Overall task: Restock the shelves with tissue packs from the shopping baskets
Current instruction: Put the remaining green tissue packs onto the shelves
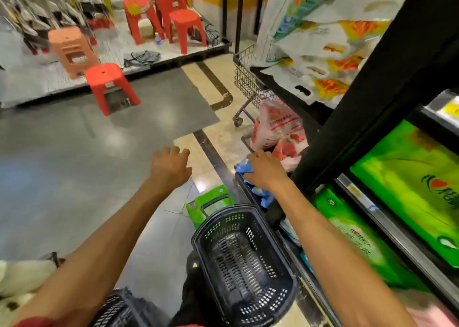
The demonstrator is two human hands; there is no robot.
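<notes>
The left grip [171,169] was held released above the floor [74,177]; the right grip [263,171] was spread, released, over a blue pack [241,168] beyond the black basket [196,237].

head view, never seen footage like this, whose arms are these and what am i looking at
There is no machine here. A person wears one wide-angle camera on the head, looking forward and down, so the two bare arms are their own. The left hand hangs over the floor, fingers relaxed, holding nothing. The right hand reaches onto a blue pack low by the shelf; blur hides whether it grips. Below the arms a black basket stands on the floor, seemingly empty, with a green pack just beyond it. More green packs fill the shelf on the right.
</notes>
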